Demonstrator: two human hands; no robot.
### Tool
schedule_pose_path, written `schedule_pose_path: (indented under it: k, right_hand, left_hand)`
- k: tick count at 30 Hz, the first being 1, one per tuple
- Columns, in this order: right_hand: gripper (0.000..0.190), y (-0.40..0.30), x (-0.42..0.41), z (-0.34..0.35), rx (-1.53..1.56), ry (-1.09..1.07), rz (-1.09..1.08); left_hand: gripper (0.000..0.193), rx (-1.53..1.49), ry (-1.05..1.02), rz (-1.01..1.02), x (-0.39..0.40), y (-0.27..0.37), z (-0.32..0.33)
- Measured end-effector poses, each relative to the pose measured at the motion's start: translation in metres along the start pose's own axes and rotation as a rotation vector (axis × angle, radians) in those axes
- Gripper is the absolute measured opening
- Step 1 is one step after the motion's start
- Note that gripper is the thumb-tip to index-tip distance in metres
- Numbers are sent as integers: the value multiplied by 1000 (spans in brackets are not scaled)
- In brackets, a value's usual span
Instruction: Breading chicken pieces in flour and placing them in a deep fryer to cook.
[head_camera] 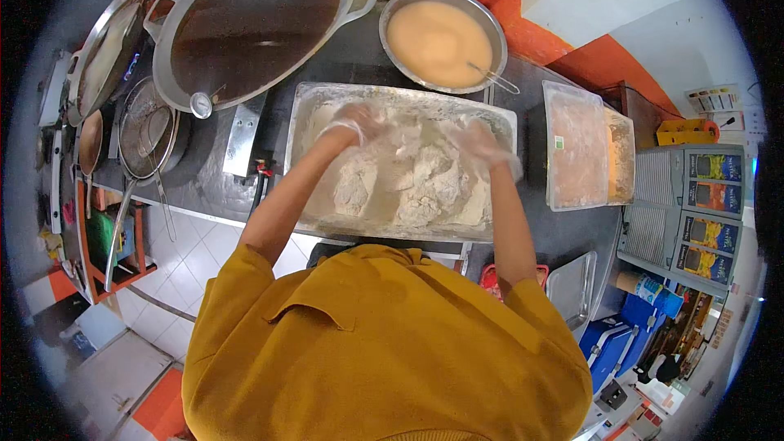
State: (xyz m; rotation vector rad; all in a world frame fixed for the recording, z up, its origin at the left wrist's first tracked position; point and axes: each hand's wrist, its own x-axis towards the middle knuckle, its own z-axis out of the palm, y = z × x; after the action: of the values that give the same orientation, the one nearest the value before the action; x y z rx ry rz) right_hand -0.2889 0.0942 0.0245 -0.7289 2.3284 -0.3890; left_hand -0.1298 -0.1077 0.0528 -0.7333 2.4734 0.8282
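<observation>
A rectangular metal tray (401, 235) holds loose flour (383, 190) and several flour-coated pieces of food, perhaps chicken. My left hand (357, 124), in a clear plastic glove, is in the flour at the tray's back left. Further right, my gloved right hand (474, 139) is over the flour, blurred by motion. Flour hides the fingertips of both, so what they hold cannot be told. One coated piece (354, 190) lies below my left hand. A larger heap of coated pieces (429, 187) lies between and in front of the hands.
Behind the tray stand a large wok of dark oil (257, 24) with a dial thermometer (201, 105) at its rim, and a metal bowl of orange liquid (440, 43) with a wire-handled tool. Strainers (147, 128) sit at left. A partly lidded plastic container (579, 147) stands at right.
</observation>
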Motion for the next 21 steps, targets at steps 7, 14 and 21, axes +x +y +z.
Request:
schedule_pose_path:
  k: [7, 14, 21]
  right_hand:
    - [46, -27, 74, 87, 201, -9, -483]
    - [50, -15, 0, 93, -180, -166, -470]
    - [56, 32, -85, 38, -538, 406, -764]
  left_hand:
    - [54, -698, -398, -261, 66, -15, 3]
    - [49, -301, -197, 146, 64, -52, 99]
    - [47, -105, 283, 406, -34, -99, 116]
